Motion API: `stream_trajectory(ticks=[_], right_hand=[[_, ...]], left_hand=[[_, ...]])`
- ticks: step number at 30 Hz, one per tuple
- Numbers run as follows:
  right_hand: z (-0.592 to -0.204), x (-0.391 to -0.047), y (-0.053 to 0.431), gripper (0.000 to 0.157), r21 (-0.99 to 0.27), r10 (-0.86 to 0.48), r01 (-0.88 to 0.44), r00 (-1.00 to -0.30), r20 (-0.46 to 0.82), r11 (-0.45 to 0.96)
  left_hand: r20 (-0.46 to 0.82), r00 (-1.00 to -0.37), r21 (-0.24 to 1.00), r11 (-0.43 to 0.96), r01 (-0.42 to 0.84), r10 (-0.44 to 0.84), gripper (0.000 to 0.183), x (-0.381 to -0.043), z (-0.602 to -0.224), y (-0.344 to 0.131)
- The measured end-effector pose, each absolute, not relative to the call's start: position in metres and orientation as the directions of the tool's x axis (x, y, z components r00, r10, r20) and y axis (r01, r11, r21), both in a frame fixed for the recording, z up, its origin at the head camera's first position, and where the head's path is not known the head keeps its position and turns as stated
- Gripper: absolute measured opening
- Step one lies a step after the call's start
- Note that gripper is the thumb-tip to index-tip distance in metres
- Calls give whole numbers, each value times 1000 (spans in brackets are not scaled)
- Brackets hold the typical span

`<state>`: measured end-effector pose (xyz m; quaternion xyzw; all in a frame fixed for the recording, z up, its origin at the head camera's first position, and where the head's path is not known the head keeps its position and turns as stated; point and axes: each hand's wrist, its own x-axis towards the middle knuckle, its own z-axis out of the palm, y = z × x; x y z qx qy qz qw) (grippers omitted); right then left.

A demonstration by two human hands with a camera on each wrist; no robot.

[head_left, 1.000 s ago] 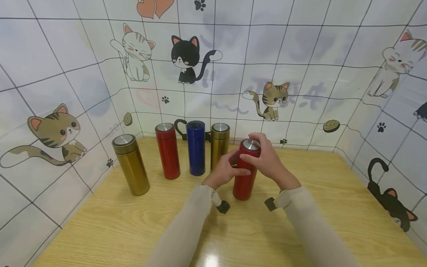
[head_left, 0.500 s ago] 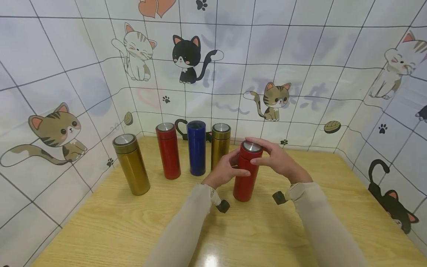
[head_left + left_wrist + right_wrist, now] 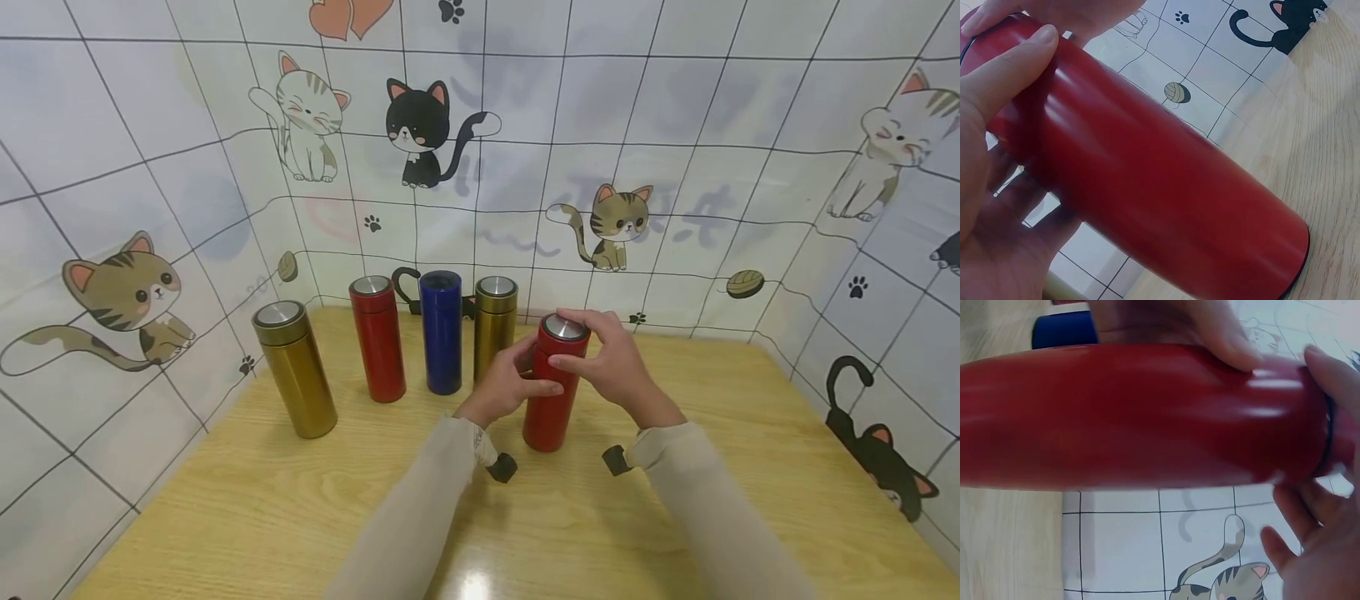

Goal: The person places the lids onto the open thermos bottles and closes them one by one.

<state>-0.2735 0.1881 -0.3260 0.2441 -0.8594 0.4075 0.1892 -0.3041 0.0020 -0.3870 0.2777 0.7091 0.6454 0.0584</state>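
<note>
A red thermos bottle (image 3: 549,421) with a silver-topped lid (image 3: 565,327) stands on the wooden table, leaning slightly. My left hand (image 3: 504,385) grips its upper body from the left, thumb across the front, as the thumb (image 3: 1019,65) shows in the left wrist view. From the right, my right hand (image 3: 618,367) holds the lid between thumb and fingers. A dark ring (image 3: 1329,434) marks the seam between lid and body in the right wrist view. Part of the right-hand fingers is hidden behind the bottle.
Left of the hands stand another red thermos (image 3: 380,346), a blue thermos (image 3: 441,337) and a gold thermos (image 3: 496,312), partly behind my left hand. A second gold thermos (image 3: 297,379) is farther left. Cat-printed sheeting (image 3: 675,108) walls the table (image 3: 720,467).
My right hand moved right around the lid, then partway back left. The bottle's top shifted slightly right, then a little back. The left hand kept its grip.
</note>
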Motion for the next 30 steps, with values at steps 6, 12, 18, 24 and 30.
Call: stream_trajectory(ticks=[6,12,18,24,30], right_hand=[[-335,-273,171,64,-460,-174,-590,-719,672,664],[-343,-273,161,65,-353,-90,-549,-623,777,758],[-343,-274,155,64,-274,-63,-495,-562,825,824],[-337,-272,150,67,-207,-46,-402,-535,844,892],[-332,-265,156,61,-369,-107,-477,-714,692,798]], left_hand=[[304,-842,939,11,345,446,81,-302,-387,2],[343,-834,924,6,383,433,80,-300,-390,4],[324,-850,927,43,374,415,78,-300,-389,4],[311,-854,933,38,358,416,76,-300,-387,3],[286,-857,944,30,330,428,77,-299,-389,2]])
